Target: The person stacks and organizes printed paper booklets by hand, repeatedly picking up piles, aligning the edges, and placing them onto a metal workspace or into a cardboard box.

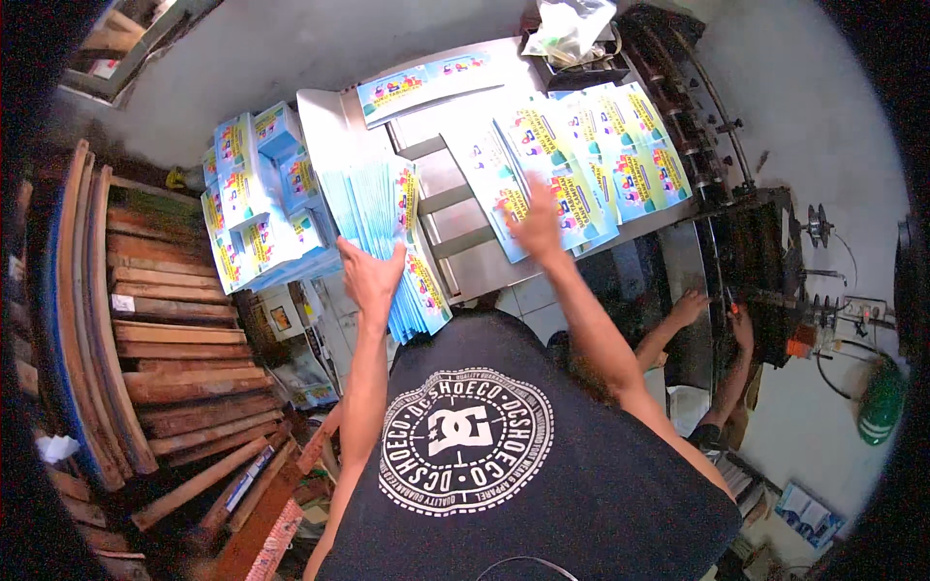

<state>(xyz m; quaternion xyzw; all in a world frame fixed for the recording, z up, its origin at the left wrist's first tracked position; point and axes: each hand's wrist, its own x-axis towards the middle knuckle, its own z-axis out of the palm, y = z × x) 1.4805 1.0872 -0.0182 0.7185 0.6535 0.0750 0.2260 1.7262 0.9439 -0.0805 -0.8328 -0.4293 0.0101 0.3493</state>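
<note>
Nearest: the fanned leaflets (363, 203) lie at the left part of the counter (470, 266), lower ends projecting past its near edge toward my shirt (601, 465). The fingers of my left hand (372, 276) are set wide, clasping the fan between thumb and fingertips. Should that clasp slacken, the overhang could, in my judgement, spill the row. Beside it, the piled bundles (247, 179) could topple if nudged by my left hand. Further: my right hand (539, 221) is at the printed sheets (547, 145), fingers blurred; spread or pinching, I cannot tell. A dragging touch might skew or crease their overlap. Farthest: the plastic bag (572, 27) could slip onto them if knocked.
</note>
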